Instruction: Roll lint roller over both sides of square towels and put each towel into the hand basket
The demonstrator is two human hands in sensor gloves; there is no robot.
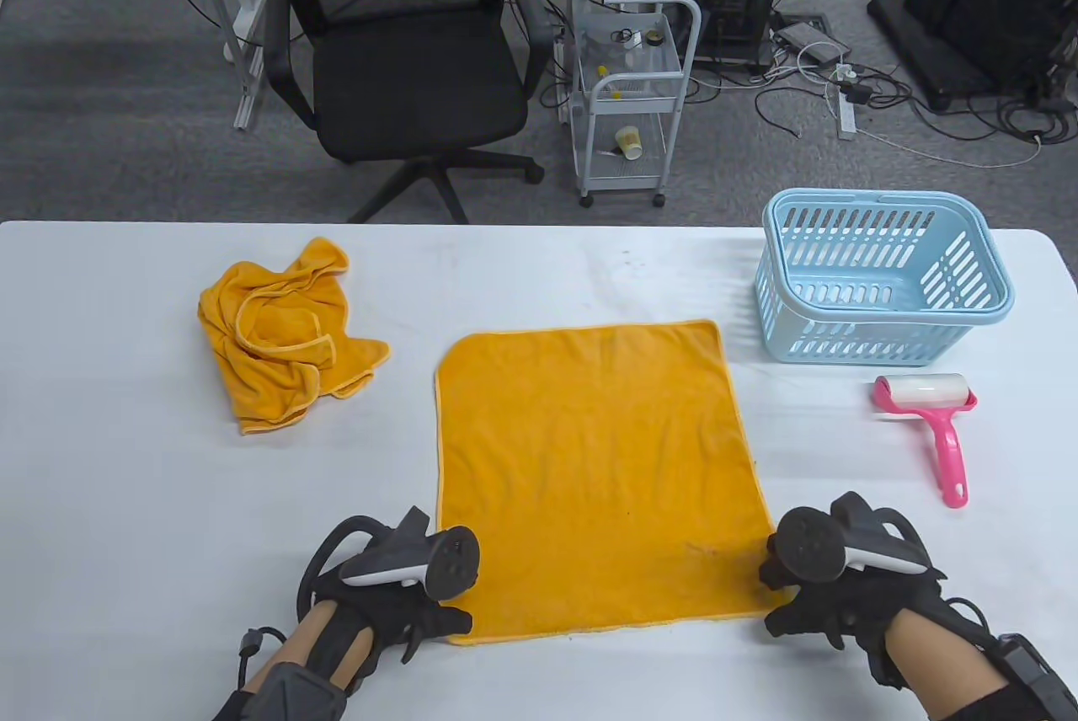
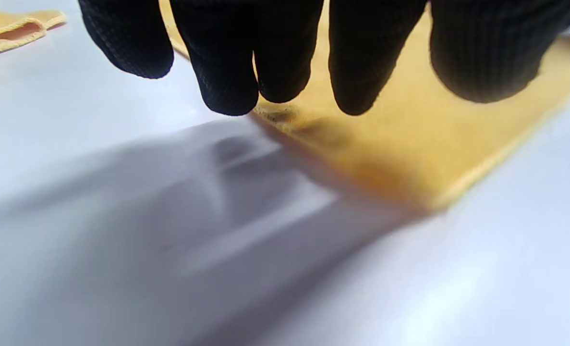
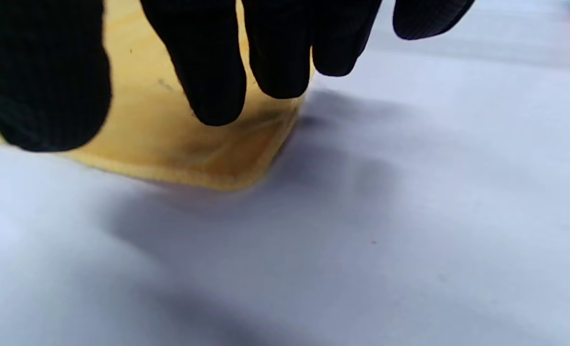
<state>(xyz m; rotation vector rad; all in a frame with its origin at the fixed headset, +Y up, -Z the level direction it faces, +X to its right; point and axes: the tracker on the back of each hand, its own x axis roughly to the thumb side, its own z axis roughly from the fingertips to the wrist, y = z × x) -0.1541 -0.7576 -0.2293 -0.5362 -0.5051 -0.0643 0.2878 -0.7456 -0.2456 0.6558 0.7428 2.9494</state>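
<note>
towel (image 1: 589, 477) flat | near corners under both hands' fingers (image 2: 227, 72) | fingers relaxed, spread

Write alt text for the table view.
Two gloved hands, left hand and right hand, rest at the near corners of a flat orange towel. A crumpled orange towel lies left; a blue basket and pink lint roller lie right.

The room is bright and evenly lit from above, so the white desk (image 1: 539, 275) shows only faint, soft shadows in the table view, which is sharp throughout. Both wrist views are soft and blurred: the black fingers (image 2: 227, 72) loom out of focus, and broad grey shadows smear across the desk beneath them. The orange towel (image 3: 179, 144) looks hazy at its edge. Pale glare sits low in the left wrist view.
</note>
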